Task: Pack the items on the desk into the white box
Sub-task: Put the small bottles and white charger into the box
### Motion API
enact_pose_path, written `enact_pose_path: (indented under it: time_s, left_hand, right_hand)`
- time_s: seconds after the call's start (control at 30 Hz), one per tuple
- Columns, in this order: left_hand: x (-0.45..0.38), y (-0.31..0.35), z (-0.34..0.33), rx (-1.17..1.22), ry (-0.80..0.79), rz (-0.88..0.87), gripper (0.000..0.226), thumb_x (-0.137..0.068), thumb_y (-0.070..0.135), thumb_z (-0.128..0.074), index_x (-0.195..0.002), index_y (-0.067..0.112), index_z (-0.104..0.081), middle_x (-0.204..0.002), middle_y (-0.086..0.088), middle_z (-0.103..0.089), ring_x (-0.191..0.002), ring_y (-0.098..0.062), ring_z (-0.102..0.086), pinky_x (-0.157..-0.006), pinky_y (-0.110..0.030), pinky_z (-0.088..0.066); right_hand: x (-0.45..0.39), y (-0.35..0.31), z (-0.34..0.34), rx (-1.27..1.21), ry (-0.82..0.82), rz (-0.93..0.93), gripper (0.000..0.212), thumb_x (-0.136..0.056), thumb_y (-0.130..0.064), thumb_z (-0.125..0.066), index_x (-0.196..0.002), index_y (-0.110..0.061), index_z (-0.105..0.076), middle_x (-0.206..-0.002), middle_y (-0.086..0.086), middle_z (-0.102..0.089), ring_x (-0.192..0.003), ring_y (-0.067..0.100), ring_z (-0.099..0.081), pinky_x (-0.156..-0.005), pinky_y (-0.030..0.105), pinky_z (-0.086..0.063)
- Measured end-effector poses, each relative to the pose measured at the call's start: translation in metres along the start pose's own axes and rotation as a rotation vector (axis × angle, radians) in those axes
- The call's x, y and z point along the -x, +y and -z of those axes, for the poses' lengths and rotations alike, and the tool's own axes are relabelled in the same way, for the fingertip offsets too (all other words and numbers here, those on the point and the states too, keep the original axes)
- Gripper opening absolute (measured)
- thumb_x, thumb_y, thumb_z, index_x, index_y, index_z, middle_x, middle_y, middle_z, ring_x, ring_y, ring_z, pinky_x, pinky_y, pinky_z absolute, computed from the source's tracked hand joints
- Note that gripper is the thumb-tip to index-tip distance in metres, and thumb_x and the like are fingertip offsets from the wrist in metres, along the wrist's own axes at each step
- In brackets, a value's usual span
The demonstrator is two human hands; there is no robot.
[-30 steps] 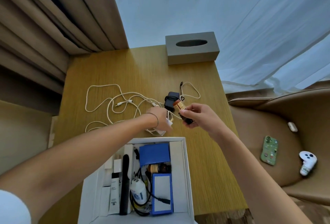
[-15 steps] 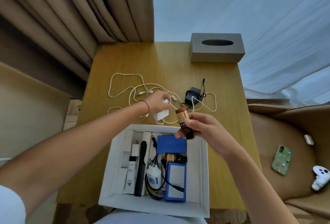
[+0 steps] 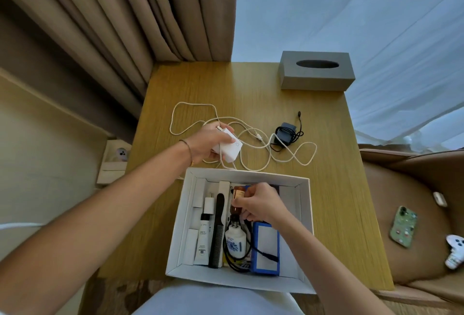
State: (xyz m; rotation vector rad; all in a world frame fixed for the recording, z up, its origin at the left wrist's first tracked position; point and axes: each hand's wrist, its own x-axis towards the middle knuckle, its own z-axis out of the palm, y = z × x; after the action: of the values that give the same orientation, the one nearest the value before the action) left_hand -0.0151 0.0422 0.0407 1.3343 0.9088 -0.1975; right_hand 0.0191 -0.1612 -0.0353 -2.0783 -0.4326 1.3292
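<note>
- A grey rectangular tissue box [image 3: 316,70] stands at the upper right of the wooden desk [image 3: 334,189], well apart from everything else.
- A small black power adapter with its thin black cord wound round it [image 3: 286,134] lies right of centre; loops of the long white braided cable [image 3: 253,144] spread across the middle of the desk and run just beside the adapter.
- The open white cardboard box [image 3: 305,227] sits at the lower centre of the frame, at the desk's near edge. Inside, from left to right: a white tube with a black band [image 3: 204,237], a long black comb [image 3: 218,232], a white bottle with a blue pattern [image 3: 234,242] ringed by a black cord, and a flat blue-edged case with a pale face [image 3: 266,247].
- At the right edge of the frame, on a tan seat, lie a green phone [image 3: 403,227] and a white controller [image 3: 455,252].
- The left hand [image 3: 211,142] reaches to centre left of the desk, fingers curled round a white block-shaped charger [image 3: 229,147], which it holds just above the cable loops; the cable trails from it.
- The right hand [image 3: 261,204] is inside the box at its upper middle, fingertips pinching a small brown glass bottle with a pale label [image 3: 237,200].
- The bottle's long axis runs roughly top to bottom of the frame, lying between the comb and the blue-edged case; the hand hides its right side, so I cannot tell whether it rests on the box floor.
</note>
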Motion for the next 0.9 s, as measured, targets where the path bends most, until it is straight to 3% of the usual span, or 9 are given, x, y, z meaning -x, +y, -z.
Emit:
enact_pose_path:
  time_s: [0.17, 0.33, 0.4, 0.47, 0.53, 0.63, 0.77, 0.9]
  left_hand:
    - [0.020, -0.005, 0.015, 0.308, -0.140, 0.127, 0.019, -0.099, 0.015, -0.045, -0.111, 0.016, -0.060, -0.136, -0.027, -0.056, -0.124, -0.047, -0.057, -0.054, -0.031, -0.057]
    - [0.030, -0.016, 0.014, 0.360, -0.057, 0.092, 0.024, -0.103, 0.033, -0.048, -0.108, 0.015, -0.063, -0.129, -0.026, -0.064, -0.119, -0.047, -0.060, -0.044, -0.026, -0.052]
    - [0.033, -0.020, 0.010, 0.316, 0.015, 0.059, 0.033, -0.103, 0.043, -0.046, -0.103, 0.015, -0.064, -0.123, -0.026, -0.067, -0.114, -0.047, -0.064, -0.039, -0.023, -0.047]
    - [0.037, -0.022, 0.006, 0.289, 0.070, 0.031, 0.039, -0.103, 0.047, -0.043, -0.096, 0.016, -0.065, -0.120, -0.027, -0.068, -0.103, -0.044, -0.067, -0.037, -0.020, -0.041]
    - [0.040, -0.022, 0.001, 0.286, 0.070, 0.020, 0.040, -0.103, 0.047, -0.042, -0.090, 0.017, -0.065, -0.120, -0.026, -0.069, -0.093, -0.037, -0.065, -0.037, -0.019, -0.038]
    - [0.046, -0.020, -0.004, 0.282, 0.033, -0.014, 0.034, -0.102, 0.040, -0.046, -0.087, 0.017, -0.066, -0.119, -0.026, -0.069, -0.080, -0.029, -0.064, -0.039, -0.021, -0.037]
    - [0.056, -0.018, -0.009, 0.190, -0.016, -0.087, 0.025, -0.099, 0.030, -0.048, -0.096, 0.014, -0.066, -0.100, -0.016, -0.067, -0.079, -0.027, -0.069, -0.046, -0.027, -0.047]
    - [0.064, -0.022, -0.012, 0.155, -0.131, -0.079, 0.025, -0.100, 0.024, -0.049, -0.109, 0.007, -0.065, -0.108, -0.021, -0.061, -0.093, -0.037, -0.066, -0.056, -0.037, -0.055]
  right_hand:
    - [-0.012, -0.006, -0.021, 0.285, 0.138, 0.036, 0.036, -0.074, -0.041, -0.073, -0.068, -0.005, -0.072, -0.063, 0.010, -0.073, -0.061, 0.027, -0.073, -0.057, 0.038, -0.061]
    - [-0.009, -0.018, -0.029, 0.470, 0.174, 0.078, 0.033, -0.082, -0.046, -0.071, -0.069, -0.016, -0.065, -0.064, -0.003, -0.065, -0.060, 0.016, -0.062, -0.052, 0.031, -0.049]
    - [0.000, -0.024, -0.022, 0.486, 0.180, 0.119, 0.035, -0.089, -0.037, -0.066, -0.062, -0.014, -0.060, -0.059, -0.001, -0.060, -0.053, 0.016, -0.054, -0.051, 0.037, -0.049]
    - [0.013, -0.031, -0.011, 0.312, 0.201, 0.185, 0.028, -0.090, -0.025, -0.059, -0.066, -0.011, -0.066, -0.059, 0.004, -0.066, -0.051, 0.016, -0.055, -0.056, 0.043, -0.057]
    - [0.030, -0.039, 0.004, -0.031, 0.245, 0.251, 0.023, -0.090, -0.027, -0.056, -0.079, -0.016, -0.073, -0.059, 0.003, -0.069, -0.049, 0.011, -0.060, -0.051, 0.033, -0.055]
    - [0.041, -0.058, 0.019, -0.476, 0.092, 0.267, 0.028, -0.098, -0.036, -0.061, -0.110, -0.013, -0.070, -0.073, 0.005, -0.076, -0.059, 0.016, -0.070, -0.051, 0.023, -0.055]
    - [0.044, -0.063, 0.022, -0.632, 0.066, 0.211, 0.033, -0.090, -0.027, -0.076, -0.114, -0.007, -0.066, -0.092, 0.013, -0.076, -0.072, 0.020, -0.074, -0.060, 0.023, -0.059]
    - [0.045, -0.054, 0.021, -0.607, 0.058, 0.184, 0.044, -0.085, -0.027, -0.080, -0.122, -0.012, -0.063, -0.107, 0.013, -0.074, -0.089, 0.028, -0.075, -0.063, 0.024, -0.057]
